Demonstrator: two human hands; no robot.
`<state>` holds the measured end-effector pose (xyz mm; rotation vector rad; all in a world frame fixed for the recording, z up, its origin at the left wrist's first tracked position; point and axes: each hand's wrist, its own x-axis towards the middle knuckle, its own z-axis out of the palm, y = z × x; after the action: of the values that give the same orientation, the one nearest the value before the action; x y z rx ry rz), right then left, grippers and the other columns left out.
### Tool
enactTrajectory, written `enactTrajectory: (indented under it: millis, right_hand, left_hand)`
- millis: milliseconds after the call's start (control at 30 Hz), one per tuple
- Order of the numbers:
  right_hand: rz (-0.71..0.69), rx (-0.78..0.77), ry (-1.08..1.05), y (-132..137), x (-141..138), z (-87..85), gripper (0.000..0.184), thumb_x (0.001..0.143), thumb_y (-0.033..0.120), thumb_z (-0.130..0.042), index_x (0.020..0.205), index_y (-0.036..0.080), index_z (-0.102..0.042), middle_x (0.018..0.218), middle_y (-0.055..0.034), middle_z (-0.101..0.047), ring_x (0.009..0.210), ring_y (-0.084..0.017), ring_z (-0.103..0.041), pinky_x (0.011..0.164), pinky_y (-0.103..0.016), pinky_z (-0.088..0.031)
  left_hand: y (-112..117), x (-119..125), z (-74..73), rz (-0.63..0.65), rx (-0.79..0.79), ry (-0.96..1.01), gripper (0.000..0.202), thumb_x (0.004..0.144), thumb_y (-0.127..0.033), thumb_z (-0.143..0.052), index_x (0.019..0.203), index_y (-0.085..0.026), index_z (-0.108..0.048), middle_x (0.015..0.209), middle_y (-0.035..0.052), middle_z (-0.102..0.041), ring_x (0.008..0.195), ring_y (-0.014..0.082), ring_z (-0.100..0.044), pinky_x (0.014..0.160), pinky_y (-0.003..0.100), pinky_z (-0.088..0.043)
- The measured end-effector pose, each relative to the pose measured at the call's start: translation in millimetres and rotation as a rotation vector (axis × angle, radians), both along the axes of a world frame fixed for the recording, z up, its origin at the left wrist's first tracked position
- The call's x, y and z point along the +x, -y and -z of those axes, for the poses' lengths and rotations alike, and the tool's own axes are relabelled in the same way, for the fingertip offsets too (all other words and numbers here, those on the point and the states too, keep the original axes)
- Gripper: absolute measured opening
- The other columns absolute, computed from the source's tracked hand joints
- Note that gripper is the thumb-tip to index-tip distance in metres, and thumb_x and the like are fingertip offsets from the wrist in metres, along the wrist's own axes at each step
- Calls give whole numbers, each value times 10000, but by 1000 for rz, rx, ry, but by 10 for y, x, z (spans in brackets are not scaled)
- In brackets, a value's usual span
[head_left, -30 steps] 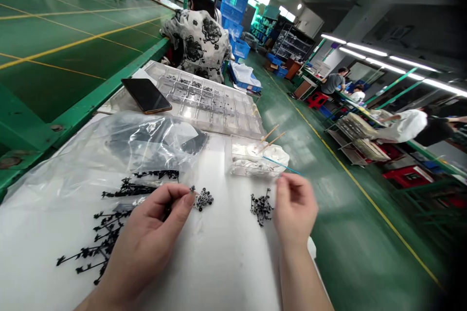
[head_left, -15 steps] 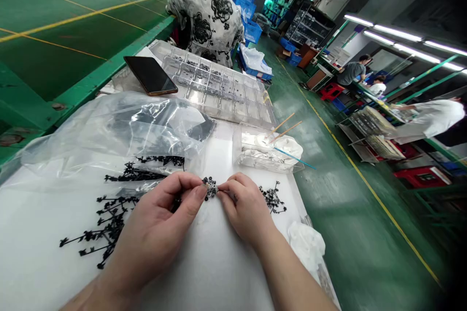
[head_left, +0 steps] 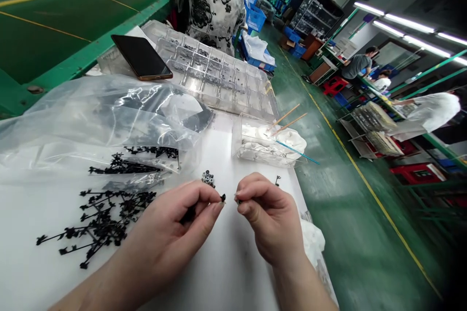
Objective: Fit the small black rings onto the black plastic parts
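My left hand (head_left: 171,218) pinches a small black moulded plastic piece (head_left: 222,198) between thumb and forefinger, and a dark stem shows below its fingers. My right hand (head_left: 270,218) faces it, with a tiny dark part (head_left: 239,201) at its pinched fingertips. The two hands are a short gap apart. Just above that gap, a small cluster of metal-ringed parts (head_left: 207,179) lies on the white work surface (head_left: 233,272). Branching black plastic sprues (head_left: 102,223) lie left of my left hand, and one small black piece (head_left: 278,181) lies beyond my right hand.
A clear plastic bag (head_left: 98,116) holds more black sprues. Behind it are a compartment tray (head_left: 211,75) of small parts and a phone (head_left: 141,57). A clear box (head_left: 270,143) holds white cloth and thin sticks. A co-worker (head_left: 207,0) sits beyond the tray.
My hands have parted from the cluster, which now lies on the surface, and each hand pinches a small part. The black pile at right has gone from view, leaving one piece. The view has shifted slightly.
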<state>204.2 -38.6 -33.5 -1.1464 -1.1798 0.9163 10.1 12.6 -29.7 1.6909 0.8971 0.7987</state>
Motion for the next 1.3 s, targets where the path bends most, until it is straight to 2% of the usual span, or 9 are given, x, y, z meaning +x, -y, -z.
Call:
enactTrajectory:
  millis: [333,467,600,667,800,967,1100,1233,1300]
  right_hand:
    - [-18,17,68,-27,-52,14,64,939,279,-862,992,312,-843,918,12,-708,836,-129,-658,776,-275,-521]
    - [-48,-15,48,-43,-52,23,72,932,248,-859,976,300,-835,924,6,-711,850,-136,-664,780,-277,-523]
    - [-137,-110,-9,-58,-19,34,155,950,255,-833,1094,310,-825,947,-3,-725,859,-143,-679,754,-273,-530]
    - [-151,-105,68,-56,-5,29,141,964,240,-805,1093,291,-826,944,-13,-725,844,-145,-671,749,-281,-529]
    - [-84,26,286,-31,-13,-6,85,951,190,-802,1009,252,-804,898,-15,-713,802,-142,-653,718,-285,-517]
    - [-42,85,237,7,-42,-36,50,968,206,-788,982,245,-761,892,-17,-716,804,-149,-657,720,-292,-526]
    - [-24,72,133,-12,-49,-26,39,962,238,-800,944,237,-766,873,-31,-723,809,-168,-673,715,-302,-539]
    - [-39,31,37,-36,-52,-2,60,949,277,-813,933,237,-771,868,-31,-713,796,-167,-676,693,-289,-546]
    - [-57,27,73,-35,-55,9,46,951,264,-804,948,240,-764,872,-28,-712,795,-164,-672,703,-290,-544]
  left_hand:
    - [-36,-11,38,130,89,-48,216,1067,-268,-550,907,-268,-696,745,-59,-618,650,122,-587,597,238,-445]
    - [-35,-12,73,108,107,-15,202,1072,-241,-547,935,-273,-692,771,-61,-627,680,120,-591,626,241,-439]
    - [-28,-20,88,98,153,27,208,1076,-192,-545,975,-278,-705,815,-53,-645,724,122,-598,672,240,-435]
    - [-28,-29,94,95,177,10,213,1076,-191,-557,966,-281,-715,823,-47,-649,729,127,-601,683,246,-433]
    - [-35,-41,141,49,184,-83,192,1078,-256,-575,949,-270,-716,801,-37,-646,713,147,-610,673,273,-431]
    - [-62,-25,179,53,148,-127,120,1034,-352,-679,1110,-267,-718,730,-59,-606,599,150,-565,575,276,-406]
    - [-63,-3,80,126,44,-55,188,1065,-338,-613,936,-265,-729,745,-44,-651,668,151,-614,637,265,-444]
    - [-60,-32,24,60,-84,-35,242,1043,-442,-642,908,-274,-752,707,-41,-596,654,155,-583,623,263,-435]
    - [-73,-63,38,31,-145,-30,272,1028,-505,-659,923,-278,-765,708,-34,-590,660,162,-579,612,257,-443]
